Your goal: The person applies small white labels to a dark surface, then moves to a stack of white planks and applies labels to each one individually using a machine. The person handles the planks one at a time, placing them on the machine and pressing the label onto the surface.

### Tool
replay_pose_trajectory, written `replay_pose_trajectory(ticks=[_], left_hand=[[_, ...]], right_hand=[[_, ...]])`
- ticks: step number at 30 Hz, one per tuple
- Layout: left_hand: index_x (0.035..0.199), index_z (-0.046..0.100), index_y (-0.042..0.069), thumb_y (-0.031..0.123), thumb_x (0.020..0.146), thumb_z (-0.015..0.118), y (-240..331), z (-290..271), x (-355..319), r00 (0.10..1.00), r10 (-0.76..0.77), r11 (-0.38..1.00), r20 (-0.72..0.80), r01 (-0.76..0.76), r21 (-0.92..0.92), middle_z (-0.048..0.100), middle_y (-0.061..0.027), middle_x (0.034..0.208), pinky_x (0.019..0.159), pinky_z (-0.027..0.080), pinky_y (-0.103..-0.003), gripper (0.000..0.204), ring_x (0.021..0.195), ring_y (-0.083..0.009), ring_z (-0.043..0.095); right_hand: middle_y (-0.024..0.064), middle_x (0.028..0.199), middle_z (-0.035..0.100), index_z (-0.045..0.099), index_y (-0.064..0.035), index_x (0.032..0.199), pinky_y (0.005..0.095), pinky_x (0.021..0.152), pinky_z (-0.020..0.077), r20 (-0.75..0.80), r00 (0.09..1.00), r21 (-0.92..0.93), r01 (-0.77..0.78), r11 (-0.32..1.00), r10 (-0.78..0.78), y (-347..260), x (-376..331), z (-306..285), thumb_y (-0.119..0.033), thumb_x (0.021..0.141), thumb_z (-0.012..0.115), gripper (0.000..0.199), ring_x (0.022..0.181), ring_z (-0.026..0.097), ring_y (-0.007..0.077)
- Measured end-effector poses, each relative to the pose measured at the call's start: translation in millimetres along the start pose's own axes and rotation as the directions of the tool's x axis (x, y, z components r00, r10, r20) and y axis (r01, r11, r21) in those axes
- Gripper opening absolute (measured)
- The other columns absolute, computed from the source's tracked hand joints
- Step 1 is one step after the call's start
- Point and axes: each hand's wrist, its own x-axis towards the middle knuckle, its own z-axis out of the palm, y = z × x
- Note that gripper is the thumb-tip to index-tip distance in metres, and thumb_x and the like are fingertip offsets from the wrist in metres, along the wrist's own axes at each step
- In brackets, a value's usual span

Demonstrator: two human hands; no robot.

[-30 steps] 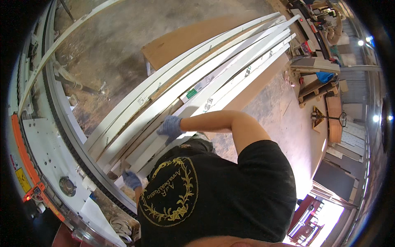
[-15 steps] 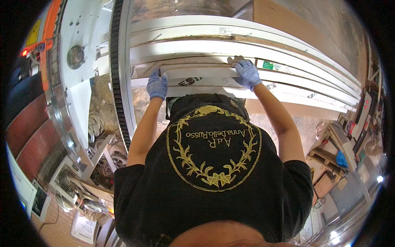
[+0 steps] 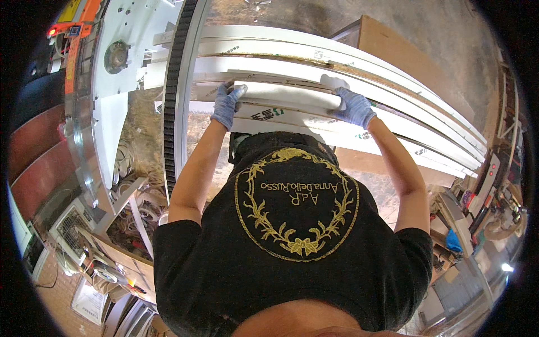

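Observation:
My left hand (image 3: 227, 104) and my right hand (image 3: 352, 106), both in blue gloves, grip the two ends of a short white board (image 3: 286, 95). The board lies across the top of a stack of long white panels (image 3: 404, 132) that runs off to the right. The fingers of both hands curl over the board's far edge. My black shirt with a gold wreath print (image 3: 292, 224) fills the lower middle of the view and hides what is under my arms.
A white machine frame (image 3: 112, 112) with a black toothed rail (image 3: 174, 95) stands left of the stack, with an orange part (image 3: 76, 50) beyond it. White strip offcuts (image 3: 137, 196) lie below. A brown sheet (image 3: 387, 42) leans behind the panels; workshop benches (image 3: 477, 208) are at right.
The view has swung round to face the stack. My left hand came up from low beside the machine, and both hands now hold the short white board, spread slightly wider.

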Motion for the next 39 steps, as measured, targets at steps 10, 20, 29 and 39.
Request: replay_pose_trajectory(ticks=[10, 20, 29, 39], left_hand=[[0.1, 0.057, 0.013, 0.023, 0.084, 0.054, 82, -86, -34, 0.948, 0.314, 0.912, 0.05, -0.287, -0.292, 0.059, 0.0013, 0.086, 0.039, 0.033, -0.015, 0.02, 0.058, -0.005, 0.05], [0.094, 0.056, 0.01, 0.045, 0.075, 0.059, 182, -438, 24, 0.836, 0.329, 0.667, -0.439, -0.535, -0.518, 0.061, -0.0071, 0.082, 0.072, 0.05, -0.037, 0.04, 0.074, -0.0235, 0.058], [0.123, 0.03, 0.0, 0.026, 0.068, 0.073, 129, -507, -85, 0.521, 0.266, 0.716, -0.811, -0.67, -0.195, 0.053, -0.0146, 0.104, 0.067, 0.048, -0.033, 0.075, 0.082, -0.0225, 0.055], [0.11, 0.053, 0.003, 0.014, 0.064, 0.074, 134, -452, -158, 0.649, 0.19, 0.635, -0.737, -0.654, -0.412, 0.06, -0.0095, 0.1, 0.075, 0.047, -0.03, 0.052, 0.089, -0.0209, 0.058]], right_hand=[[0.0137, 0.096, 0.058, 0.052, -0.0115, 0.11, 0.0364, 0.077, 0.0462, -0.148, 0.97, -0.006, 0.196, 0.981, -0.194, -108, 4, -35, -0.036, 0.061, 0.073, 0.059, 0.088, 0.057, 0.03], [0.0177, 0.123, 0.045, 0.024, -0.0137, 0.135, 0.037, 0.094, 0.0372, 0.123, 0.912, -0.064, 0.402, 0.914, -0.392, -278, 41, -58, -0.035, 0.068, 0.069, 0.084, 0.11, 0.048, 0.0306], [0.019, 0.077, 0.061, 0.036, -0.0071, 0.126, 0.0379, 0.062, 0.0486, 0.103, 0.944, 0.125, 0.301, 0.945, -0.314, -360, -41, -14, -0.036, 0.072, 0.067, 0.069, 0.069, 0.06, 0.0262], [0.015, 0.096, 0.061, 0.055, 0.0022, 0.107, 0.0302, 0.08, 0.0419, -0.035, 0.913, 0.372, 0.389, 0.843, -0.405, -407, -81, -3, -0.045, 0.082, 0.054, 0.054, 0.088, 0.055, 0.0207]])
